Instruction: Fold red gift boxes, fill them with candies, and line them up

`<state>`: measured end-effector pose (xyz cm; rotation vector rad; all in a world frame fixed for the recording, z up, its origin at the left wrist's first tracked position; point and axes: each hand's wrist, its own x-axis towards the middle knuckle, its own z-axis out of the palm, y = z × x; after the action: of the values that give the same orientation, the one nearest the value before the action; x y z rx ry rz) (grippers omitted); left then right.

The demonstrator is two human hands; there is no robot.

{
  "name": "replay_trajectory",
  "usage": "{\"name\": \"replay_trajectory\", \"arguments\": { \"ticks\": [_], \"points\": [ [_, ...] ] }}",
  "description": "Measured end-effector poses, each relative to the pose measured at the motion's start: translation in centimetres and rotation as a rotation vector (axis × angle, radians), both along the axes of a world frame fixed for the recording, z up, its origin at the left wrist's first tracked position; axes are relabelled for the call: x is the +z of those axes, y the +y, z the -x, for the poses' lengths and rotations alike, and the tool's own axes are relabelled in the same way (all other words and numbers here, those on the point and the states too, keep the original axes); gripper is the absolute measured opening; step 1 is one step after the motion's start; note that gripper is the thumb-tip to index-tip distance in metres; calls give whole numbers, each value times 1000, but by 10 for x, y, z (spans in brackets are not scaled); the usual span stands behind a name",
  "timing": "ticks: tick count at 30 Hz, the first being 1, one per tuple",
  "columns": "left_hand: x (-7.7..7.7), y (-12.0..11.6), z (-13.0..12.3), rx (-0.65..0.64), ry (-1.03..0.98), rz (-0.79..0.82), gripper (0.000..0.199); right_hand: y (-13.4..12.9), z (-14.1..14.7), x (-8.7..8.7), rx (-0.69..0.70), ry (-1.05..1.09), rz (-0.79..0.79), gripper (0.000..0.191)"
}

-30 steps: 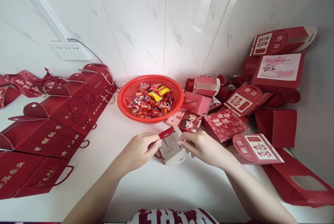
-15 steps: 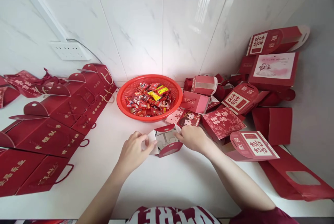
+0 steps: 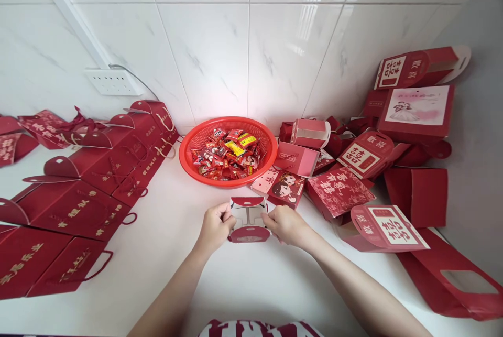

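A small red paper gift box [image 3: 250, 233] with a white inside stands on the white table in front of me, its top flaps apart and its inside facing up. My left hand [image 3: 215, 227] pinches the box's left side between thumb and bent fingers. On the opposite side, my right hand [image 3: 287, 226] grips the box's right edge in the same way. Just behind the box sits a red plastic basket [image 3: 186, 161] holding many small wrapped candies [image 3: 228, 153]. A flat box with cartoon faces [image 3: 288, 188] lies beyond my right hand.
Rows of red gift boxes with cord handles [image 3: 74, 208] line the left side of the table [image 3: 165, 274]. Assorted red boxes [image 3: 340, 190] are heaped at the right, near a grey wall. A tiled wall [image 3: 204, 54] with a power socket [image 3: 113, 82] rises behind.
My left hand has closed in on the box's left side, and the white left flap has gone upright. The box now faces me more squarely. The whole view has shifted slightly.
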<state>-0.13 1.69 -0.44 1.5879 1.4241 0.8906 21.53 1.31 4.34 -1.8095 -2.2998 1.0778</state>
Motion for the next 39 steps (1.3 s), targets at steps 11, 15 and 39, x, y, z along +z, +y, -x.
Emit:
{"name": "replay_trajectory", "arguments": {
  "ticks": [11, 15, 39],
  "points": [
    [1, -12, 6, -87, -86, -241, 11, -1, -5, -2, -39, 72, 39, 59],
    [12, -16, 8, -167, 14, -484, 12, -4, -9, 7, -38, 43, -1, 61],
    [12, -10, 18, -3, -93, -906, 34, -18, -56, 73, 31, 195, -312, 17]
  ]
}}
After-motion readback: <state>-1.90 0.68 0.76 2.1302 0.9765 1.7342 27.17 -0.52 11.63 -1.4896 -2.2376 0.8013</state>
